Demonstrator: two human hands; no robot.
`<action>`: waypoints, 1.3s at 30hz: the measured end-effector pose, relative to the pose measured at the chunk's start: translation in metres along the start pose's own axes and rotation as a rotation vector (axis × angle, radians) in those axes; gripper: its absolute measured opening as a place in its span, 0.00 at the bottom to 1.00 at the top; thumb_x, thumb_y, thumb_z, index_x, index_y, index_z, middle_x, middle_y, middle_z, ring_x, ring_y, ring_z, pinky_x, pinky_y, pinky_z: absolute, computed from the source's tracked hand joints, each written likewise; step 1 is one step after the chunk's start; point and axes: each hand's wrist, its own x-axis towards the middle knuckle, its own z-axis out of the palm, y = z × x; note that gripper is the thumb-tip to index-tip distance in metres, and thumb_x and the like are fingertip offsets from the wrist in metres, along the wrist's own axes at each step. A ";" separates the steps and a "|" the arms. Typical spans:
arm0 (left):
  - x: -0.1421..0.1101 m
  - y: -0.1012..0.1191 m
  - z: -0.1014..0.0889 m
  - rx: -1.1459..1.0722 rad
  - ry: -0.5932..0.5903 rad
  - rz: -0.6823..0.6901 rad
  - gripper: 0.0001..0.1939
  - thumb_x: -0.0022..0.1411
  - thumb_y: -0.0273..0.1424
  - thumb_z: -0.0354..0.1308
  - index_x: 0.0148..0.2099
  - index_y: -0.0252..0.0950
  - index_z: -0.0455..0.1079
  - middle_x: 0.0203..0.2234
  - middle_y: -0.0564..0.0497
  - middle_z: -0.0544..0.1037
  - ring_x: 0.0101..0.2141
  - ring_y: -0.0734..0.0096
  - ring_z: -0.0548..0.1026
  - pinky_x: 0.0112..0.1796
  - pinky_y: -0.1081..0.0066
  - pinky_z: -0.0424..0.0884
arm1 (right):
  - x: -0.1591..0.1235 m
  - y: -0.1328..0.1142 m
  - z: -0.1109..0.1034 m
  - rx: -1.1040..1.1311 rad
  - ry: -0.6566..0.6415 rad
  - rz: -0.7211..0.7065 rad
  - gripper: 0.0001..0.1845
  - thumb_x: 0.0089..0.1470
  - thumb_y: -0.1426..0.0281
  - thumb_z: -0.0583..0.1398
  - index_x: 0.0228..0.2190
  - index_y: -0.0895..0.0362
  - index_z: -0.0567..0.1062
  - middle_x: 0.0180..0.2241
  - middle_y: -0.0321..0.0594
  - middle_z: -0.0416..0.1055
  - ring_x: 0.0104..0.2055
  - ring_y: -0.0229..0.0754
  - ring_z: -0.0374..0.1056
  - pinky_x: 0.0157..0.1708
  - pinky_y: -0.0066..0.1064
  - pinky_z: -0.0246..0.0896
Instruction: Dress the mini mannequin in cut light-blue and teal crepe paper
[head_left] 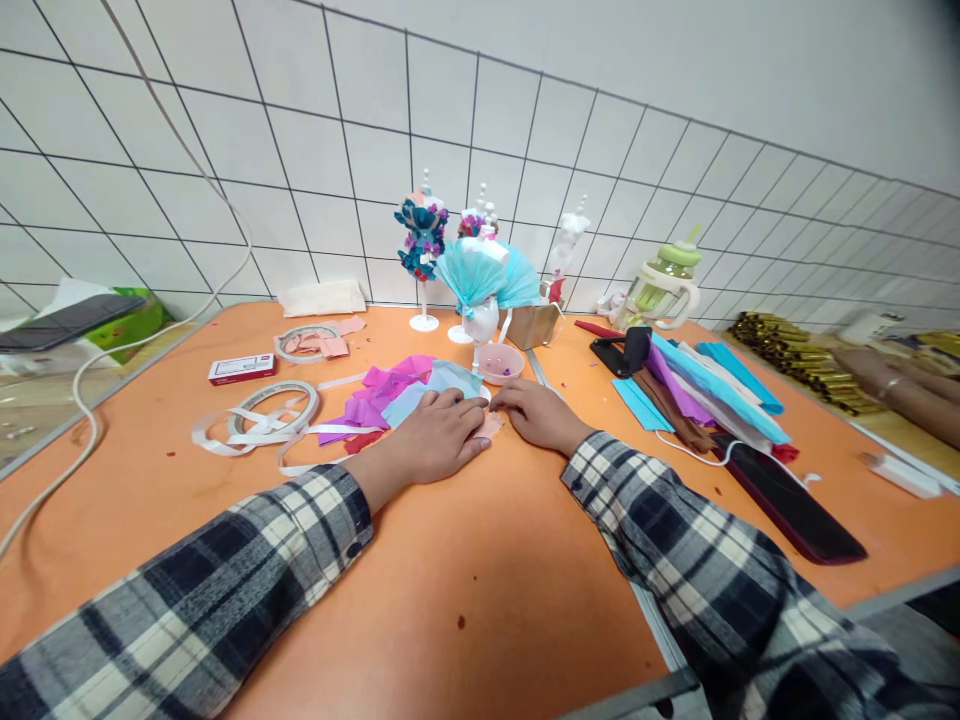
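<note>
My left hand (pixel 439 437) lies low over the orange table, palm down, fingers stretched out and thumb apart. A small piece of pale pink paper (pixel 491 426) shows by its fingertips. My right hand (pixel 546 414) faces it with fingers bent and drawn together; whatever their tips hold is hidden. Directly beyond both hands stands a small white mannequin (pixel 481 320) with light-blue pleated paper (pixel 471 272) fanned about it. Behind its base is a pink bowl (pixel 501 364) with tiny bits inside. Magenta crepe paper (pixel 384 392) and pale blue paper (pixel 420 396) lie beside my left hand.
White ribbon rolls (pixel 276 412) and a red-and-white box (pixel 241 368) lie left. Decorated mannequins (pixel 422 240) stand at the back. Right are folded coloured papers (pixel 705 385), a dark long case (pixel 795 505) and a green-lidded bottle (pixel 660 288). Another person's arm (pixel 892 385) reaches in far right.
</note>
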 end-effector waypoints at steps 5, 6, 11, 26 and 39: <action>0.000 -0.001 -0.002 -0.019 -0.004 -0.006 0.19 0.74 0.42 0.47 0.51 0.37 0.73 0.63 0.43 0.73 0.53 0.46 0.68 0.47 0.51 0.61 | -0.008 0.013 -0.007 0.079 -0.004 0.038 0.15 0.58 0.79 0.57 0.38 0.55 0.82 0.42 0.39 0.80 0.46 0.40 0.75 0.51 0.33 0.68; 0.000 -0.001 -0.003 -0.024 -0.003 -0.006 0.18 0.74 0.42 0.47 0.51 0.37 0.73 0.63 0.43 0.73 0.53 0.47 0.68 0.47 0.51 0.61 | -0.011 0.017 -0.010 0.086 -0.001 0.054 0.14 0.59 0.79 0.57 0.38 0.55 0.82 0.41 0.39 0.80 0.45 0.40 0.76 0.50 0.32 0.69; -0.002 -0.004 -0.003 -0.044 0.007 0.004 0.17 0.74 0.40 0.47 0.50 0.38 0.74 0.63 0.45 0.73 0.53 0.48 0.69 0.47 0.52 0.62 | -0.027 0.033 -0.026 0.014 0.051 0.140 0.22 0.52 0.85 0.52 0.31 0.55 0.82 0.39 0.39 0.81 0.42 0.41 0.77 0.49 0.35 0.70; -0.003 -0.007 0.002 -0.105 0.070 0.006 0.13 0.73 0.36 0.49 0.46 0.36 0.73 0.56 0.40 0.77 0.52 0.50 0.74 0.50 0.52 0.66 | -0.004 -0.028 -0.002 -0.224 -0.010 0.095 0.19 0.60 0.78 0.56 0.48 0.55 0.80 0.45 0.46 0.79 0.48 0.49 0.71 0.49 0.41 0.64; -0.004 -0.006 -0.002 -0.114 0.132 0.034 0.09 0.70 0.31 0.50 0.42 0.36 0.70 0.41 0.41 0.80 0.42 0.55 0.79 0.43 0.57 0.74 | -0.015 -0.016 -0.007 -0.135 0.048 0.113 0.20 0.59 0.75 0.60 0.52 0.54 0.77 0.50 0.44 0.78 0.50 0.46 0.72 0.52 0.38 0.65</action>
